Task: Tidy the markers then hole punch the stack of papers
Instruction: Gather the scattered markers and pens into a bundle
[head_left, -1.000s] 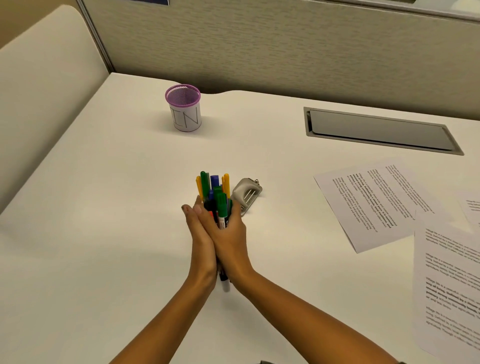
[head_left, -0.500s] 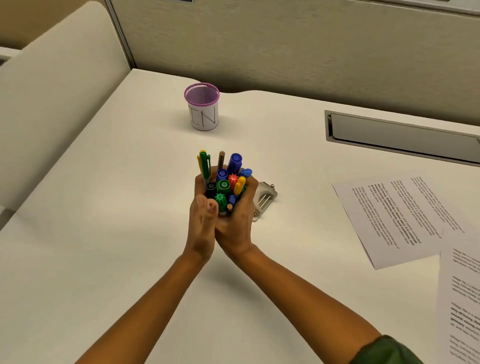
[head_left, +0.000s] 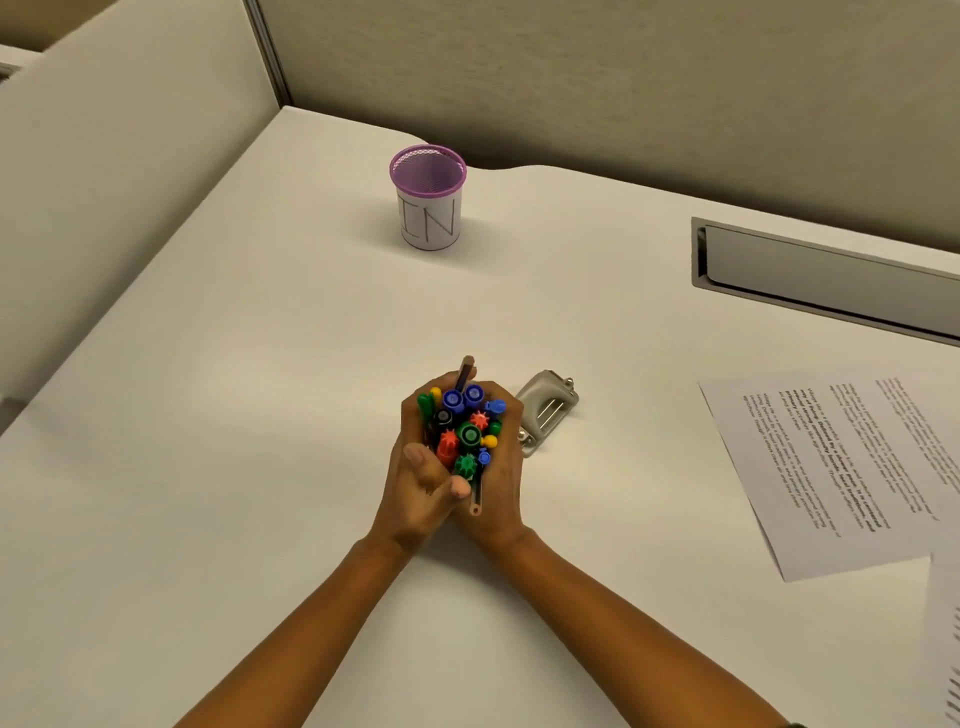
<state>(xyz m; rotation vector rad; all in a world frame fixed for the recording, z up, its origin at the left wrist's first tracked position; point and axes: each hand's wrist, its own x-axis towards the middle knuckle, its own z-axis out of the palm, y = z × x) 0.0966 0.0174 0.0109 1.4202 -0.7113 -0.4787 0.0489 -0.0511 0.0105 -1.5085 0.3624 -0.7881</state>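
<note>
A second ago the left hand (head_left: 415, 483) and the right hand (head_left: 501, 467) were flat, with straight fingers. Now both curl round the markers (head_left: 462, 426). The markers leaned away toward the top of the frame; now they stand up, caps facing the camera, and red caps show. A thin brown stick (head_left: 475, 501) now pokes out by the thumbs. The purple cup (head_left: 428, 208) and the papers (head_left: 831, 467) sit further right in the frame.
</note>
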